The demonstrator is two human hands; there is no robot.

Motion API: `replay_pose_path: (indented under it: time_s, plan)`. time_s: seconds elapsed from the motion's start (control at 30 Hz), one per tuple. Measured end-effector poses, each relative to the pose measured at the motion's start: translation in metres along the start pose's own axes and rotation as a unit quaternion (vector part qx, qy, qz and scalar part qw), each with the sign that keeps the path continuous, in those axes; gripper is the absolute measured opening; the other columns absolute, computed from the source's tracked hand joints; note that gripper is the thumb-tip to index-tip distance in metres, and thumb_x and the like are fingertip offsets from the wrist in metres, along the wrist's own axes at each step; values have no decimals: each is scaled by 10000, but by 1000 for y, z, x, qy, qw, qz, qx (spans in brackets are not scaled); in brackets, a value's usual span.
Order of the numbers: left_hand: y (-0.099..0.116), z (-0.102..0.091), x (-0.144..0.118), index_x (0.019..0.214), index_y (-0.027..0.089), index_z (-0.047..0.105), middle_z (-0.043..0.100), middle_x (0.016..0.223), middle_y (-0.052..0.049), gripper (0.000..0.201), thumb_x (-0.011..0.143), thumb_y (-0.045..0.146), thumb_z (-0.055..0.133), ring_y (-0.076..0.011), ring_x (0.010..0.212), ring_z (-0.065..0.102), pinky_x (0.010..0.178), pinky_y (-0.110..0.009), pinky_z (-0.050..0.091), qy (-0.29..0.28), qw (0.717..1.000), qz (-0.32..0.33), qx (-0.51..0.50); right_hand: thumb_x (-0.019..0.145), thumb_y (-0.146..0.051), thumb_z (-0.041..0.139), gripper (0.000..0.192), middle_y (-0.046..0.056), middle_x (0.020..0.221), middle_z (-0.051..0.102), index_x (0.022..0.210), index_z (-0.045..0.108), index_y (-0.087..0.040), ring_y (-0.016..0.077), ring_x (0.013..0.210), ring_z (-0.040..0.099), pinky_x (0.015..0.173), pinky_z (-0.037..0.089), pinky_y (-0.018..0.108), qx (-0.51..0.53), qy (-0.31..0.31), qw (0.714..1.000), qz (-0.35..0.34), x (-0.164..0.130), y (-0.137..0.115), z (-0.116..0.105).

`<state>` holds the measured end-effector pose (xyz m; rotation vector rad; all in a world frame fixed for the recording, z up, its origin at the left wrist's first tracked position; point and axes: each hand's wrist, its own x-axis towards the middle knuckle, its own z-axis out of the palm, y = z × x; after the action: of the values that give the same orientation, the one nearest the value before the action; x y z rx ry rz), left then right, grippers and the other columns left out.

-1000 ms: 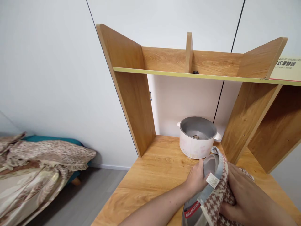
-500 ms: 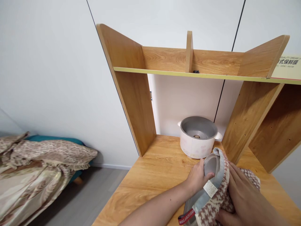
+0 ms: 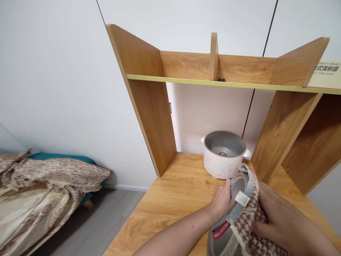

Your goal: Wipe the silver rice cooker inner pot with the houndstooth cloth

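- Against pale wall panels (image 3: 61,71) at far left: fringed, patterned cover (image 3: 64,177) over low teal furniture, grey floor (image 3: 119,202) beside.
- Next, diagonal left edge of the wooden surface (image 3: 170,202), running down from the foot of the shelf unit's left panel (image 3: 151,117). Broad stretch of wood between this edge and the left forearm, with open room sideways.
- Left hand (image 3: 222,201) in front of the pot, closed on the rim of a grey item (image 3: 238,183); thumb plain to see half a second ago, now mostly hidden by the white tag (image 3: 242,199).
- Just behind, white pot (image 3: 225,160), lidless and upright, in the same spot as before; narrow gap to the divider (image 3: 286,135) at right.
- Patterned cloth (image 3: 246,227) draped over the grey item's right side; red label (image 3: 221,230), earlier swung out past the item's left rim, now lying across the item.
- Right hand (image 3: 274,213) gripping the cloth from the right; bulge of cloth formerly beyond the fingers now out of sight.
- Farthest right, printed box (image 3: 329,71) on the upper shelf, above the divider.
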<state>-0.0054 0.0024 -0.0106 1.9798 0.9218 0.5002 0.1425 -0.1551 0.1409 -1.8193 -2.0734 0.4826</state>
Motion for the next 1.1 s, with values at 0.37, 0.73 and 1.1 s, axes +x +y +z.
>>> replay_pose_path:
  time_s: [0.37, 0.73, 1.1]
  plan:
    - [-7, 5, -1, 1583, 190, 487, 752, 1388, -200, 701, 983, 548, 533, -457, 1295, 719, 1093, -582, 559, 11, 997, 20, 72, 852, -392, 677, 513, 136, 1445, 684, 1344, 639, -252, 376, 1389, 604, 1206, 487, 577, 8, -1, 1000, 22, 5, -1, -4]
    - [-4, 2, 3, 1414, 221, 551, 744, 1408, -174, 570, 925, 506, 619, -409, 1308, 713, 1112, -536, 551, 6, 998, 33, 60, 885, -402, 670, 577, 157, 1500, 638, 1434, 577, -249, 388, 1414, 574, 1227, 469, 600, -3, 10, 1000, -6, 0, -3, 2]
    - [-11, 8, 6, 1430, 210, 552, 736, 1415, -190, 584, 944, 527, 614, -428, 1333, 691, 1149, -568, 528, 24, 998, 23, 52, 934, -522, 715, 663, 145, 1616, 589, 1526, 569, -261, 390, 1530, 511, 1287, 415, 574, 40, -35, 999, 6, 8, 12, -12]
